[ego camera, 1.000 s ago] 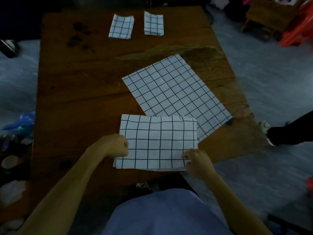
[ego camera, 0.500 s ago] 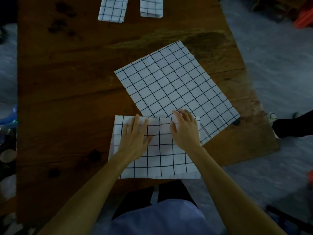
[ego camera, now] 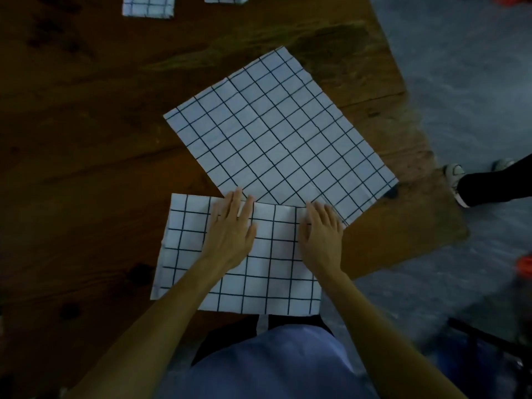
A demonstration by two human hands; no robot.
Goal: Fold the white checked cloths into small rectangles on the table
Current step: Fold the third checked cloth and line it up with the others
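A second ago both hands were curled at the near corners of the folded white checked cloth (ego camera: 239, 254), and half a second ago they had already flattened on its far part; now they lie there much as then, with the right hand (ego camera: 322, 234) shifted nearer the cloth's right edge and the view drawn closer, so the two small folded white checked rectangles (ego camera: 148, 5) at the far edge of the brown wooden table (ego camera: 86, 139) are cut off by the frame (only their near ends show). The left hand (ego camera: 231, 231) rests palm down on the cloth's far middle, fingers straight and held close together, fingertips reaching the far fold line. The right hand lies flat too, fingers extended and pointing far, its outer side at the cloth's far right corner. Neither hand grips anything; both press flat. The folded cloth sits at the table's near edge, its near hem at or just over that edge. Its far right part overlaps the near corner of a larger, unfolded white checked cloth (ego camera: 282, 131), which lies spread at an angle across the right middle of the table, one corner at the table's right edge. A bystander's white shoe and dark trouser leg (ego camera: 486, 185) stand on the grey floor to the right.
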